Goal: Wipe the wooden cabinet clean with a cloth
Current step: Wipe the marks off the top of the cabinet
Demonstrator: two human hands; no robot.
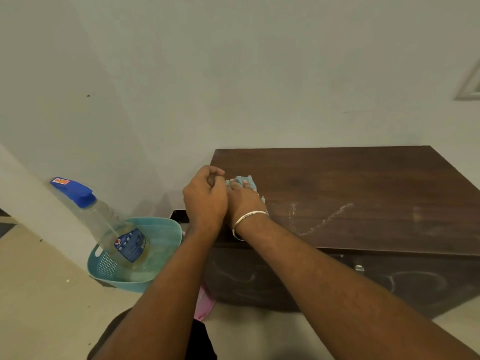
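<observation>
While the wooden cabinet sits low against the wall, its dark top shows pale streaky smears toward the middle, and chalky swirls mark the front panel too. A small blue cloth lies bunched at the top's left rear corner, pinned flat under the right hand, fingers spread over it rather than wrapped. The left hand hovers right next to it with fingers curled in, and honestly I can't tell if it's pinching a cloth edge or holding nothing. Off to the left, a teal basket on the floor holds a spray bottle leaning out at an angle.

Risk-wise: the cloth is so wadded up it'll probably just drag the residue around instead of lifting it. Also that left elbow is close to the tilted bottle, so a wide swing could knock it over.
</observation>
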